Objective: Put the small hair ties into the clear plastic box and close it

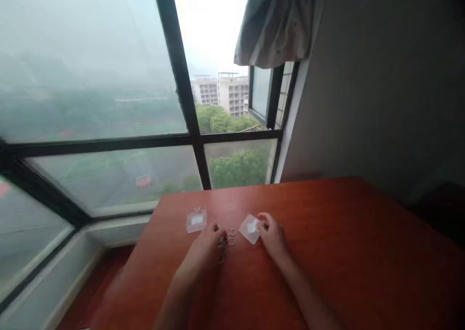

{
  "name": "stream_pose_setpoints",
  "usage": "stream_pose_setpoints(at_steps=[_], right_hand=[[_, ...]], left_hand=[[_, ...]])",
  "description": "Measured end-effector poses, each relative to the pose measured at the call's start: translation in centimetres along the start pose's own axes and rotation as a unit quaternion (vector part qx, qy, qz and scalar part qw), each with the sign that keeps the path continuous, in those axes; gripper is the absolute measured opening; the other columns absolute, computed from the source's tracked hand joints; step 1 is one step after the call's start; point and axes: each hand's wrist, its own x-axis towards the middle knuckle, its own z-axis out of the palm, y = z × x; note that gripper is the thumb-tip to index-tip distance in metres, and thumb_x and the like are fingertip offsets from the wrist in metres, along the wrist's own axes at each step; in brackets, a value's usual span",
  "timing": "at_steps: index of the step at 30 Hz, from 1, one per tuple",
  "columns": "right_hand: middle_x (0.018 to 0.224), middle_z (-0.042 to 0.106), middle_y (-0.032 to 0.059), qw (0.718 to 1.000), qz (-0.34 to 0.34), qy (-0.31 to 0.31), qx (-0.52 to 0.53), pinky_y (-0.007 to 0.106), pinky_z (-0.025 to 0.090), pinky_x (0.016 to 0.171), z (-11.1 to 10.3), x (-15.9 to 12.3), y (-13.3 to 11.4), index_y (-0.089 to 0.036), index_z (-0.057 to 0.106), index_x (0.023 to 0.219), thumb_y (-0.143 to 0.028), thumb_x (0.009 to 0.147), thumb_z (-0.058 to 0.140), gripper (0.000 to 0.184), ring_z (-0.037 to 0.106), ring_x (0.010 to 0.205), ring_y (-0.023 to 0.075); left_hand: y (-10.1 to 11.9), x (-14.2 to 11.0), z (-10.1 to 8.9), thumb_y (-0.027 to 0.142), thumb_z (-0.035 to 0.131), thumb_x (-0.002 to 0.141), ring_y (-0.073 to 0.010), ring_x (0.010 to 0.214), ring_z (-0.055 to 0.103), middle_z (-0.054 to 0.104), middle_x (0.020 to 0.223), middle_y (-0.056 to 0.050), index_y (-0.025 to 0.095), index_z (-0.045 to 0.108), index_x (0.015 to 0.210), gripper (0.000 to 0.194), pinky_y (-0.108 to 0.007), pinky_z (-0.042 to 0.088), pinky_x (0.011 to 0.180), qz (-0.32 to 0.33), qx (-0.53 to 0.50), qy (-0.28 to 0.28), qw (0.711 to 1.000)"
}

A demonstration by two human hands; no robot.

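My left hand rests on the reddish wooden table, its fingers curled around a small dark metal item that I cannot name. My right hand pinches the edge of a small clear plastic bag lying on the table. Between the two hands lie a few small rings. A second small clear bag lies just beyond my left hand, untouched.
The table stands against a large black-framed window looking out on trees and buildings. A grey curtain hangs bunched at the top. A grey wall runs along the right. A white sill lies left of the table.
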Motion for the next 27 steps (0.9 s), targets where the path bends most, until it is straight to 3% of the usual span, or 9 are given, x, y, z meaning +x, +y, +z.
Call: stream_pose_setpoints(at_steps=[3, 8, 11, 16, 19, 23, 27], right_hand=[[0.088, 0.073, 0.0074, 0.998, 0.003, -0.032, 0.048, 0.031, 0.054, 0.071, 0.7, -0.1, 0.0, -0.016, 0.063, 0.107, -0.031, 0.079, 0.051, 0.034, 0.068, 0.076, 0.0213], [0.112, 0.068, 0.0135, 0.987, 0.015, -0.083, 0.139, 0.032, 0.057, 0.073, 2.1, -0.4, -0.6, -0.015, 0.06, 0.115, -0.021, 0.072, 0.057, 0.043, 0.069, 0.08, 0.0203], [0.106, 0.068, 0.0126, 0.977, -0.022, -0.136, 0.163, 0.032, 0.058, 0.076, 2.8, -0.8, -1.8, -0.015, 0.063, 0.11, -0.017, 0.073, 0.054, 0.038, 0.069, 0.086, 0.0203], [0.11, 0.065, 0.0095, 0.959, -0.15, -0.205, 0.125, 0.03, 0.055, 0.082, 3.2, -1.4, -4.2, -0.017, 0.068, 0.098, -0.014, 0.075, 0.054, 0.028, 0.065, 0.095, 0.0188], [0.105, 0.066, 0.0082, 0.962, -0.148, -0.2, 0.111, 0.027, 0.055, 0.076, 2.9, -1.9, -4.8, -0.017, 0.067, 0.1, -0.013, 0.078, 0.052, 0.027, 0.065, 0.087, 0.0168], [0.083, 0.068, 0.007, 0.986, -0.116, -0.114, -0.022, 0.03, 0.05, 0.076, 2.9, -2.7, -4.9, -0.016, 0.067, 0.083, -0.007, 0.075, 0.049, 0.022, 0.063, 0.08, 0.0189], [0.082, 0.07, 0.0028, 0.971, -0.13, -0.196, 0.038, 0.025, 0.049, 0.072, 3.7, -3.5, -5.6, -0.019, 0.069, 0.084, -0.004, 0.071, 0.047, 0.03, 0.064, 0.076, 0.0159]], left_hand=[[-1.5, -0.5, -0.8, 0.013, 0.045, 0.079, -0.0184, 0.085, 0.061, 0.062, 0.1, -0.006, 0.021, 0.06, 0.093, 0.023, -0.024, 0.041, 0.071, -0.027, 0.016, 0.003, 1.0], [-2.8, -0.8, -1.8, 0.018, 0.046, 0.083, -0.0232, 0.09, 0.065, 0.066, 0.105, -0.009, 0.023, 0.061, 0.102, 0.025, -0.027, 0.042, 0.07, -0.107, 0.058, -0.001, 0.993], [-2.6, -0.7, -2.1, 0.02, 0.048, 0.083, -0.0234, 0.091, 0.065, 0.069, 0.104, -0.008, 0.024, 0.062, 0.108, 0.028, -0.027, 0.043, 0.07, -0.125, 0.056, 0.008, 0.991], [-1.4, -0.3, -2.1, 0.025, 0.048, 0.086, -0.0207, 0.083, 0.066, 0.071, 0.1, -0.008, 0.024, 0.064, 0.107, 0.027, -0.026, 0.042, 0.068, -0.093, 0.044, 0.029, 0.994], [-0.8, -0.1, -2.1, 0.024, 0.05, 0.084, -0.0193, 0.081, 0.066, 0.071, 0.097, -0.008, 0.021, 0.066, 0.102, 0.024, -0.025, 0.041, 0.067, -0.078, 0.031, 0.024, 0.996], [-0.6, 0.0, -2.1, 0.021, 0.051, 0.084, -0.0197, 0.081, 0.065, 0.072, 0.095, -0.008, 0.019, 0.066, 0.097, 0.021, -0.025, 0.04, 0.067, -0.077, 0.028, 0.034, 0.996], [-0.7, 0.1, -2.1, 0.018, 0.049, 0.083, -0.0198, 0.083, 0.065, 0.072, 0.09, -0.007, 0.019, 0.066, 0.094, 0.02, -0.024, 0.039, 0.067, -0.066, 0.023, 0.058, 0.996]])
